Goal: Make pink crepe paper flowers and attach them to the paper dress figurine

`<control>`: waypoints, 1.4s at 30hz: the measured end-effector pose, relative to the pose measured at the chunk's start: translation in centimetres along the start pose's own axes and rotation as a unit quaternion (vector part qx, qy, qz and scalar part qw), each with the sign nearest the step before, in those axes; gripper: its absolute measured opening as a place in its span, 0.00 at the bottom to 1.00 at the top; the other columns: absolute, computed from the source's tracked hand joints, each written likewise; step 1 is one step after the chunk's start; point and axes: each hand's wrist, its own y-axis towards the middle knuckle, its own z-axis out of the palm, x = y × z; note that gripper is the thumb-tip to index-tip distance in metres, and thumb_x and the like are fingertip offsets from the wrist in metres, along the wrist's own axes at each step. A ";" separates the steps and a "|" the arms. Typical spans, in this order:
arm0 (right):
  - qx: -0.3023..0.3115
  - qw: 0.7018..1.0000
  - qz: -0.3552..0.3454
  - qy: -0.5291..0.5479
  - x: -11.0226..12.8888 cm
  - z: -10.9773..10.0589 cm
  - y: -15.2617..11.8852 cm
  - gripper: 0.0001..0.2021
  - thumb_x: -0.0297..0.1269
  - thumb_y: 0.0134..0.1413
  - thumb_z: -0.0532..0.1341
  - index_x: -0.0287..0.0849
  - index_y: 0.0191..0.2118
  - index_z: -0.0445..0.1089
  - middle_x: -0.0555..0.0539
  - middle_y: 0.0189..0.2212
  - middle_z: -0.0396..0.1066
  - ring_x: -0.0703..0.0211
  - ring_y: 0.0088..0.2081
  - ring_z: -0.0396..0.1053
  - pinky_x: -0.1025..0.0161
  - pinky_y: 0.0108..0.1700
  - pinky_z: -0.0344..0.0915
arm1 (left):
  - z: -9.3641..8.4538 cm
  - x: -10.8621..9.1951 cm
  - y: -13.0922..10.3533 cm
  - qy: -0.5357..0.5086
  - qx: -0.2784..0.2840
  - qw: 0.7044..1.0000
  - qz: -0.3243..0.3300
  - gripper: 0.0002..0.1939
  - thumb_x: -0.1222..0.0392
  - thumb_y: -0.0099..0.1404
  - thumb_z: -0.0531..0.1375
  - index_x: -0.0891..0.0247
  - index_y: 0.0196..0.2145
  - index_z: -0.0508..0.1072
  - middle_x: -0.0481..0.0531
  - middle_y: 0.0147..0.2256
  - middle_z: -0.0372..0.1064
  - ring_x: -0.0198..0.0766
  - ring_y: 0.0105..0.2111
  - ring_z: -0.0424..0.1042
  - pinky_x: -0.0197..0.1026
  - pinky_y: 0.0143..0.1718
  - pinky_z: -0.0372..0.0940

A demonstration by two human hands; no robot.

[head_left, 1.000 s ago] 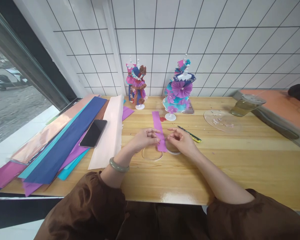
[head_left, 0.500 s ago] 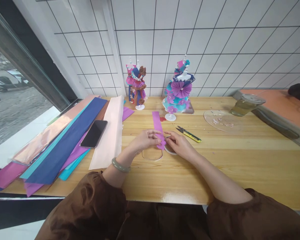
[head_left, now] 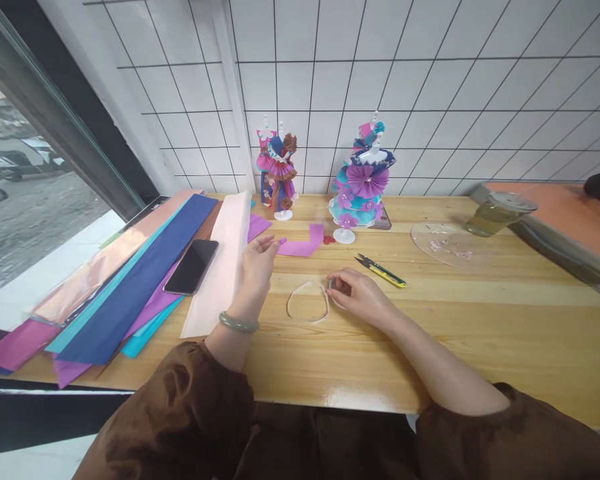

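The left hand (head_left: 258,261) has swung away from the middle of the tabletop (head_left: 430,333), carrying the purple paper strip (head_left: 300,245) with it. A second ago both hands pinched that strip over the white ring; now only the left grip holds it, by its near end between fingertips, and the strip trails off to the right of that grip, bent up at its far end. The two-handed work on the strip looks finished for now. The right hand (head_left: 357,293) has stayed low, its grip narrow on a small round thing that its fingers mostly cover. The white headband (head_left: 307,305) lies just left of that grip, bare. The snips (head_left: 380,269) lie just beyond it.
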 end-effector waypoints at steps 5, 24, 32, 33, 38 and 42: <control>-0.021 0.998 -0.027 -0.044 0.9 0.8 0.1 0.09 0.40 0.48 0.58 0.43 0.35 0.70 0.46 0.28 0.66 0.57 0.34 0.63 0.62 0.36 0.59 | 1.2 -0.4 -0.9 0.008 0.056 0.998 -0.017 0.16 0.60 0.51 0.60 0.68 0.37 0.66 0.56 0.33 0.72 0.34 0.30 0.71 0.37 0.33 0.63; -0.048 0.998 -0.032 0.037 0.4 1.0 0.3 0.08 0.35 0.52 0.55 0.44 0.34 0.71 0.46 0.30 0.68 0.59 0.32 0.65 0.62 0.34 0.61 | 1.7 0.6 -1.7 -0.065 0.195 0.973 -0.104 0.15 0.62 0.46 0.65 0.69 0.34 0.71 0.53 0.30 0.72 0.35 0.32 0.71 0.43 0.42 0.63; 0.007 0.999 -0.053 0.002 0.0 1.3 0.3 0.11 0.35 0.52 0.55 0.47 0.39 0.72 0.46 0.31 0.70 0.58 0.32 0.66 0.62 0.35 0.61 | 2.4 0.2 -2.5 -0.060 0.213 0.972 -0.081 0.17 0.65 0.45 0.65 0.68 0.35 0.70 0.53 0.31 0.72 0.36 0.33 0.71 0.44 0.42 0.63; 0.008 0.999 -0.052 -0.001 0.0 1.3 0.2 0.11 0.35 0.52 0.55 0.47 0.39 0.72 0.46 0.30 0.70 0.59 0.32 0.66 0.62 0.35 0.61 | 2.6 0.2 -2.7 -0.053 0.219 0.972 -0.069 0.17 0.65 0.46 0.64 0.68 0.36 0.69 0.53 0.32 0.72 0.36 0.34 0.71 0.43 0.42 0.63; 0.003 0.999 -0.024 0.027 0.2 1.2 0.2 0.20 0.36 0.49 0.57 0.43 0.51 0.62 0.49 0.24 0.68 0.60 0.27 0.64 0.62 0.33 0.61 | 3.0 0.6 -3.3 0.016 0.241 0.970 -0.010 0.18 0.66 0.51 0.60 0.66 0.42 0.67 0.53 0.34 0.71 0.36 0.38 0.70 0.41 0.42 0.62; -0.043 0.995 0.019 0.083 0.3 1.1 0.3 0.26 0.40 0.48 0.58 0.43 0.54 0.56 0.50 0.25 0.66 0.61 0.25 0.62 0.62 0.30 0.62 | 3.0 0.2 -3.9 0.110 0.245 0.962 0.056 0.18 0.66 0.54 0.57 0.63 0.44 0.66 0.53 0.35 0.70 0.35 0.37 0.69 0.38 0.40 0.62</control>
